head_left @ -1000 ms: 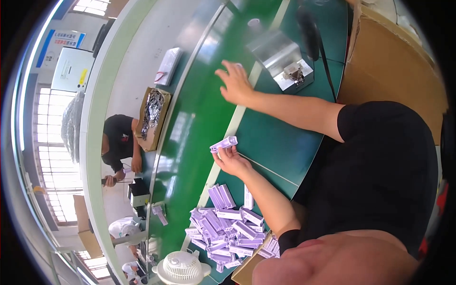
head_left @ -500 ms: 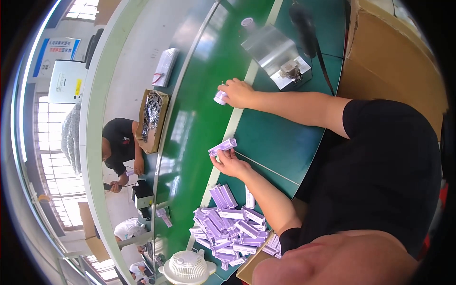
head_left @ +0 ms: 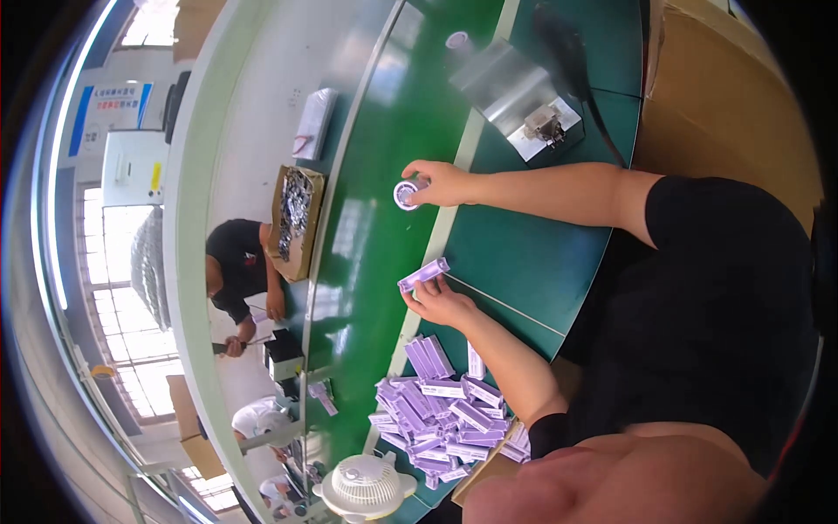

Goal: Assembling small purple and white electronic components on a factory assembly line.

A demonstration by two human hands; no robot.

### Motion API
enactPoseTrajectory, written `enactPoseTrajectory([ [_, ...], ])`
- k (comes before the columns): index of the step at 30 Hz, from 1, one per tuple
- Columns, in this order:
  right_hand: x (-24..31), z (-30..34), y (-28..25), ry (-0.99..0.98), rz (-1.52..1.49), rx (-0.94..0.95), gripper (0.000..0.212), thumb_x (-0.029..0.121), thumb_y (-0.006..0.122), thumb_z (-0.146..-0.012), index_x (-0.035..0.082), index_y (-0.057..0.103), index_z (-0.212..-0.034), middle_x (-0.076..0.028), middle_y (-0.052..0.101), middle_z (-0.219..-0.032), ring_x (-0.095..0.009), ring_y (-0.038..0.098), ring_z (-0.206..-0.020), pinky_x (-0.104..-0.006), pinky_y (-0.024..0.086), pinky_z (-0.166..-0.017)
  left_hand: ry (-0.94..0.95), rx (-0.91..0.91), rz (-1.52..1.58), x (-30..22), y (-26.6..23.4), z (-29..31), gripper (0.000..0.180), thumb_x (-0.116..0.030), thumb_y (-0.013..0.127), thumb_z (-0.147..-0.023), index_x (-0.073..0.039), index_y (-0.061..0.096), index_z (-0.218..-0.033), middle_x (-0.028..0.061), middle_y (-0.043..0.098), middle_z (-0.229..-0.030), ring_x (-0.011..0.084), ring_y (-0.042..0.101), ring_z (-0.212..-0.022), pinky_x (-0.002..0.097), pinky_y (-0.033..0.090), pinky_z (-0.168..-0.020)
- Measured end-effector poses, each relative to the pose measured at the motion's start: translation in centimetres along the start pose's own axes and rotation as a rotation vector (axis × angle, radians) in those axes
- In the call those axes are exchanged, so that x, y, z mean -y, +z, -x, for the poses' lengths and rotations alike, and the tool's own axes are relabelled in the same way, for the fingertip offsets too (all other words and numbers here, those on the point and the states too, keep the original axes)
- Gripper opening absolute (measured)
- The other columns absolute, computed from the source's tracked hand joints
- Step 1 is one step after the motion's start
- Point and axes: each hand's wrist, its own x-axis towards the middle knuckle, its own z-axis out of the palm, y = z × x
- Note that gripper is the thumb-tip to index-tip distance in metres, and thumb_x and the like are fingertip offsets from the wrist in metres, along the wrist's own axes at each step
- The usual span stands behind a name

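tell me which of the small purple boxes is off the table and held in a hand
The single purple box pinched in the left hand, lifted above the green table. All the others lie in the heap of purple boxes nearer the person.

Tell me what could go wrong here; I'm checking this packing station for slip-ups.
The small round white item in the right hand is held only at the fingers above the green belt; dropped, it could roll off. The purple box in the left hand is pinched lightly. The pile of purple boxes could spill.
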Motion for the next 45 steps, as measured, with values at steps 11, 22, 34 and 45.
enactPoseTrajectory([
  [11,-0.3,7.7,-1.7,0.244,-0.849,0.640,0.043,0.033,0.047,-0.114,0.006,0.049,-0.148,-0.020,0.058,-0.146,-0.033,0.064,-0.128,-0.0461,0.051,-0.108,0.189,0.603,-0.373,-0.7,1.3,1.8,0.078,-0.006,0.083,-0.089,-0.001,0.043,-0.155,0.0136,0.059,-0.139,0.0178,0.066,-0.102,0.0307,0.057,-0.085],
  [22,-1.2,7.8,-3.9,-0.067,-0.414,0.499,0.048,0.019,0.069,-0.105,0.009,0.058,-0.151,-0.008,0.062,-0.145,-0.017,0.058,-0.130,-0.0359,0.049,-0.108,0.237,0.680,-0.410,-1.5,0.5,2.2,0.075,0.000,0.084,-0.087,0.007,0.047,-0.151,0.0156,0.063,-0.135,0.0211,0.067,-0.112,0.0318,0.056,-0.096],
  [34,0.4,9.3,-3.4,-0.282,-0.262,0.437,0.043,0.015,0.073,-0.102,0.008,0.066,-0.144,-0.005,0.067,-0.136,-0.016,0.062,-0.126,-0.0332,0.051,-0.104,0.010,0.726,-0.225,-2.5,0.5,2.3,0.082,-0.007,0.082,-0.088,0.006,0.040,-0.157,0.0182,0.069,-0.119,0.0238,0.071,-0.096,0.0335,0.058,-0.084],
  [45,0.3,10.6,-2.8,-0.520,0.006,0.150,0.039,0.016,0.088,-0.087,0.004,0.073,-0.121,-0.009,0.070,-0.122,-0.019,0.066,-0.105,-0.0338,0.055,-0.094,-0.083,0.769,0.070,-1.9,1.1,2.2,0.080,-0.020,0.075,-0.097,0.003,0.032,-0.161,0.0220,0.067,-0.122,0.0257,0.071,-0.089,0.0353,0.060,-0.073],
])
